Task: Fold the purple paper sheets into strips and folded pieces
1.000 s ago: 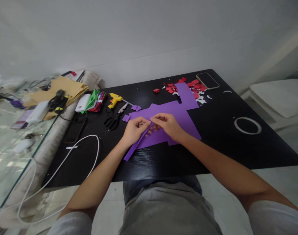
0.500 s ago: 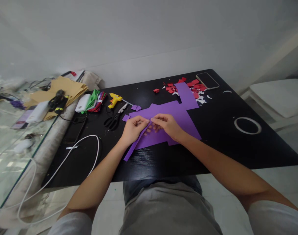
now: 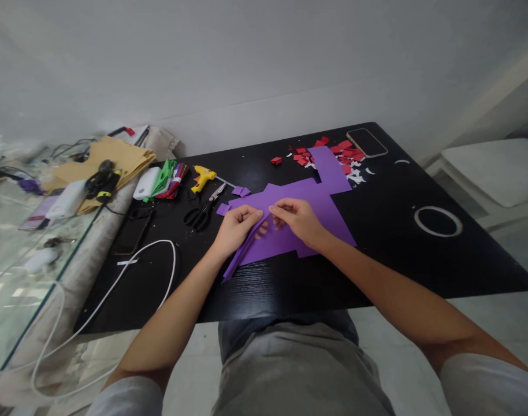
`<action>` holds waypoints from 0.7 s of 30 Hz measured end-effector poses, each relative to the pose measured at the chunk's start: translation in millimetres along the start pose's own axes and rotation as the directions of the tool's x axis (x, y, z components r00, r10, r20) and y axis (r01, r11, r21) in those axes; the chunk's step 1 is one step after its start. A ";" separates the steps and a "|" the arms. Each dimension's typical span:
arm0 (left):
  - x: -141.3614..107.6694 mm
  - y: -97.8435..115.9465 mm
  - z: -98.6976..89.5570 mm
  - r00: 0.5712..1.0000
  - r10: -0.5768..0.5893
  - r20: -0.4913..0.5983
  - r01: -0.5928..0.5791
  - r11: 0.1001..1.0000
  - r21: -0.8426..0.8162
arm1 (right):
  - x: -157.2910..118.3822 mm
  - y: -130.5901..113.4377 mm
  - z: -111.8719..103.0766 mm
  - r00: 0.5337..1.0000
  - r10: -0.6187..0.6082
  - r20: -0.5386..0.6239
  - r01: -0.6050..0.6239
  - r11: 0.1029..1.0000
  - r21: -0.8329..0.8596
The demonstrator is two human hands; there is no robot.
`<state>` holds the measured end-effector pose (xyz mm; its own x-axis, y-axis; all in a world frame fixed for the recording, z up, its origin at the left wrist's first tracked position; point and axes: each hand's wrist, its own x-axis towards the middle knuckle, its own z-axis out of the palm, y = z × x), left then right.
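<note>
My left hand (image 3: 238, 228) pinches a narrow folded strip of purple paper (image 3: 235, 264) between thumb and fingers. The strip slants from the near left up towards my other hand. At its upper end, the thumb and fingers of my right hand (image 3: 297, 219) are closed in a pinch; the exact contact is hard to make out. Beneath both hands lie larger purple paper sheets (image 3: 324, 216), overlapping on the black table. Small purple paper pieces (image 3: 241, 191) rest just beyond my left hand.
Black-handled scissors (image 3: 203, 209) and a yellow glue gun (image 3: 202, 178) lie left of the sheets. Red paper scraps (image 3: 348, 151) and a phone (image 3: 367, 143) are at the back right. A tape ring (image 3: 438, 222) lies on the right; a white cable (image 3: 174, 260) loops at left.
My right hand has shifted slightly right, widening the gap between my thumbs. The strip's near end has moved a little up and right, and it looks narrower.
</note>
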<state>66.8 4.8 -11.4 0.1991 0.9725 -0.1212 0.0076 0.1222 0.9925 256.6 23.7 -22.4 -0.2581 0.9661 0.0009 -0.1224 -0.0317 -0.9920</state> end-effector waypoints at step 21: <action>-1.7 6.0 -0.3 1.000 -0.018 -0.010 0.018 1.000 -0.009 | 2.4 -1.7 -3.0 0.998 -0.050 -0.029 0.051 0.998 0.026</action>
<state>66.2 4.0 -5.2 0.1896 0.9719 -0.1394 0.0023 0.1415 0.9899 259.1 26.9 -21.2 -0.2233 0.9736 0.0471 -0.1602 0.0111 -0.9870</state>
